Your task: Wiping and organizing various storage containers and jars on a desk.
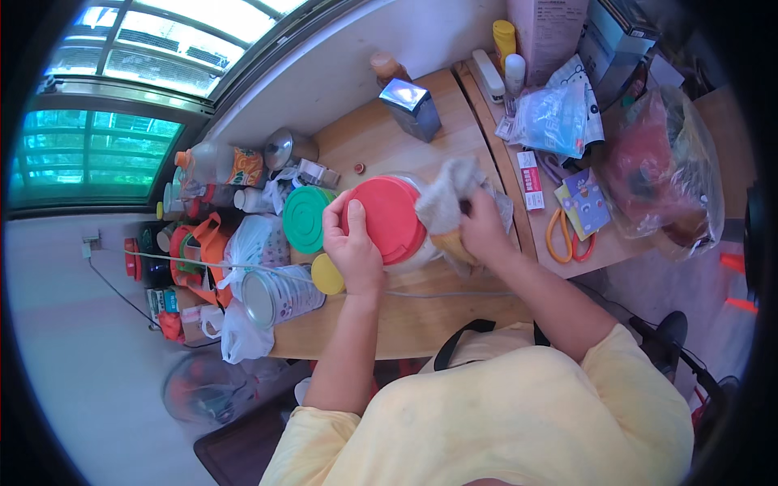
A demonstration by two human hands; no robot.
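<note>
A large jar with a red plastic lid lies tilted above the wooden table, its lid towards me. My left hand grips the lid's left edge, thumb on top. In my right hand is a crumpled grey and mustard cloth, held at the right side of the jar. Crinkled clear plastic shows behind that hand. Just left of the red lid are a green-lidded container and a yellow round lid. The jar's body is mostly hidden by its lid and the cloth.
A metal can, plastic bags and bottles crowd the left. Beyond the jar stands a shiny dark box. Orange-handled scissors and a bulging clear bag lie at right. A cable crosses the table.
</note>
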